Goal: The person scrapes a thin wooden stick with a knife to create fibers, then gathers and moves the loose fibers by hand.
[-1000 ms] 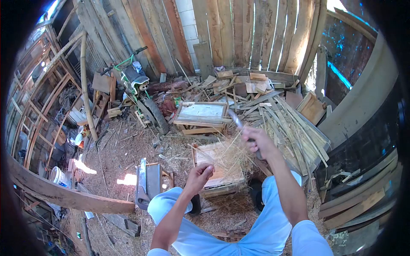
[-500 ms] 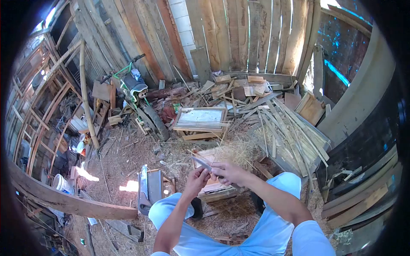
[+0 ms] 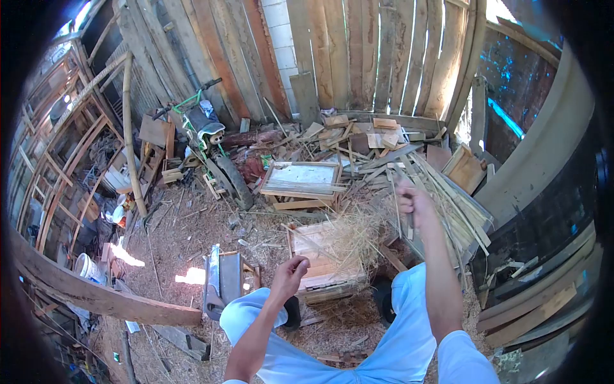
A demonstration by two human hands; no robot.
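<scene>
My left hand point(image 3: 291, 275) is closed, thumb and fingers pressed together, above the near left corner of a low wooden box point(image 3: 320, 272). Whatever it pinches is too small or blurred to name. My right hand point(image 3: 416, 203) is raised well away from it, up and to the right, with fingers curled in front of the pile of thin wood strips point(image 3: 441, 198). A faint, blurred knife point(image 3: 400, 173) shows at its fingertips. Fine, straw-like shavings point(image 3: 358, 246) lie heaped over the right side of the box, between my knees.
A handsaw point(image 3: 213, 281) leans by a small bench point(image 3: 231, 278) near my left knee. Ahead lie a framed panel point(image 3: 300, 174) with strips across it and scrap wood point(image 3: 384, 131). A small green bike point(image 3: 214, 144) stands left of them. A thick beam point(image 3: 102, 301) crosses the lower left.
My right hand has swung up and to the right, away from my left hand, where it held the knife. My left hand has shifted slightly down and left, remaining closed.
</scene>
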